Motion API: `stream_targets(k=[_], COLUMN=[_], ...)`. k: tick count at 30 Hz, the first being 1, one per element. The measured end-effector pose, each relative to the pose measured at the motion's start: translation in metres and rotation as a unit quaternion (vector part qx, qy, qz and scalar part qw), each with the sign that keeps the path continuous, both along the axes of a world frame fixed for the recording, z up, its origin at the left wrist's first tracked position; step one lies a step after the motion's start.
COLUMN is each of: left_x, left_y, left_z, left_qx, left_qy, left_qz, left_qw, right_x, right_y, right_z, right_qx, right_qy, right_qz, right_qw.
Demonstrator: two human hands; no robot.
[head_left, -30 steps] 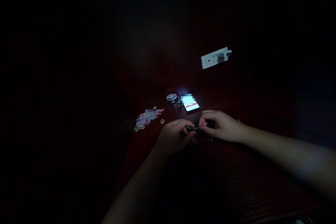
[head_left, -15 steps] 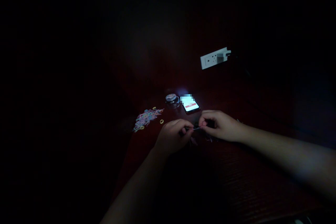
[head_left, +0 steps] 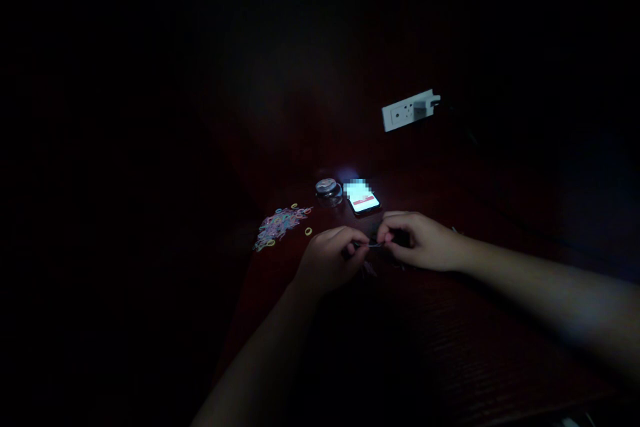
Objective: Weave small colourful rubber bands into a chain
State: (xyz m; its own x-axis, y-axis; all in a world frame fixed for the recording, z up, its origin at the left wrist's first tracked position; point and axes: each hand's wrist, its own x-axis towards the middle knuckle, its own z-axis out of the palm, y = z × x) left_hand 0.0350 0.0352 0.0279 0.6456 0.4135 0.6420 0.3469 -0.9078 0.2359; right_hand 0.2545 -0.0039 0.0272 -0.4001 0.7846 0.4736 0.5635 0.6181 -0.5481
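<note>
Left hand (head_left: 330, 258) and right hand (head_left: 424, 240) pinch a thin pale strand (head_left: 375, 245) over the dark red table (head_left: 260, 300).
Thumb and fingertips of each hand are closed on it. The strand is in the gap between the 2 hands, equally near to both; its long axis runs left to right, almost level, its 2 ends pointing into the fingers, so I cannot tell if it is a loop. Toward the table's left edge lies a pile of small coloured bands (head_left: 282, 224); beyond the hands, a lidded jar (head_left: 328, 193) stands just beside a lit phone (head_left: 367, 203).

Phone screen (head_left: 363, 197) partly blurred, forearms (head_left: 257, 350) cut off, pinched strand (head_left: 375, 245) too small to identify
</note>
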Motion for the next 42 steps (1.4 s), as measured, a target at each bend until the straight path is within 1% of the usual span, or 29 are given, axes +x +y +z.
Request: stream_targets(k=[13,33,38,42], left_x=[-0.0008,-0.0002,-0.0001,-0.0003], left_y=[-0.0001,0.0006,0.0005,0.0001], left_z=[0.0005,-0.0025,-0.0024,-0.0013], left_qx=[0.002,0.004,0.001,-0.007], left_qy=[0.006,-0.004,-0.005,-0.002], left_qz=[-0.001,0.017,0.012,0.011], left_qw=[1.000,1.000,1.000,1.000], right_x=[0.0005,-0.0015,-0.0015,-0.0023], right_y=[0.0017,-0.0005,0.0000,-0.0006], right_z=[-0.0033,-0.0008,-0.0003,0.0005], right_qx=[-0.004,0.009,0.011,0.016], right_qy=[0.001,-0.005,-0.015,-0.017], right_qz=[-0.008,0.011,0.026,0.021], right_qw=[1.000,1.000,0.999,1.000])
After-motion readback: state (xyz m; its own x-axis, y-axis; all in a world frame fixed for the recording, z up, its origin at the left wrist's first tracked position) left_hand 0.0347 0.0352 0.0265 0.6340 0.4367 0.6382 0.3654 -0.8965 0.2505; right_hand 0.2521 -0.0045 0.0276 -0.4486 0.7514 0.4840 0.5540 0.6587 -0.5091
